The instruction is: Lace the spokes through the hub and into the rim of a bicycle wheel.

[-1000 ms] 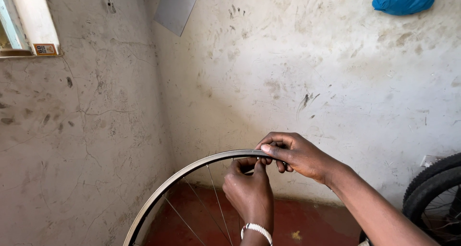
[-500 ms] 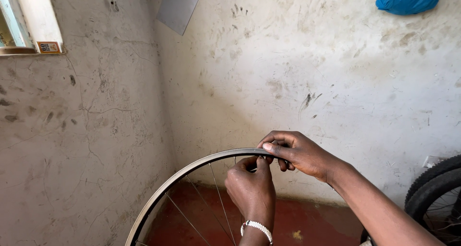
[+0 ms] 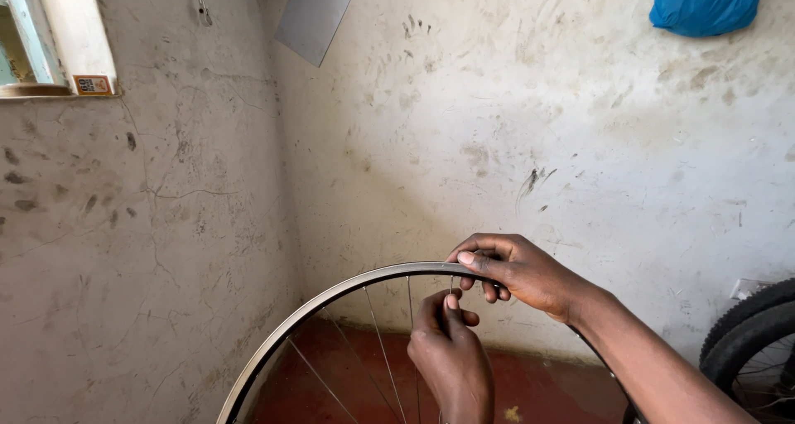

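A bare metal bicycle wheel rim (image 3: 331, 298) with thin spokes (image 3: 381, 341) stands upright in front of me. My right hand (image 3: 517, 271) grips the top of the rim, thumb on its outer edge. My left hand (image 3: 447, 349) is inside the wheel just below the rim, fingertips pinched on a spoke near its upper end.
Scuffed plaster walls meet in a corner behind the wheel. A black tyre (image 3: 749, 333) stands at the right edge. A blue bag (image 3: 704, 3) hangs high on the right wall, a grey sheet (image 3: 313, 16) near the corner, a window frame (image 3: 50, 39) top left. The floor (image 3: 538, 387) is red.
The view has shifted slightly. My left hand has dropped a little below the rim, fingers now pinching a spoke; my right hand stays on the rim top.
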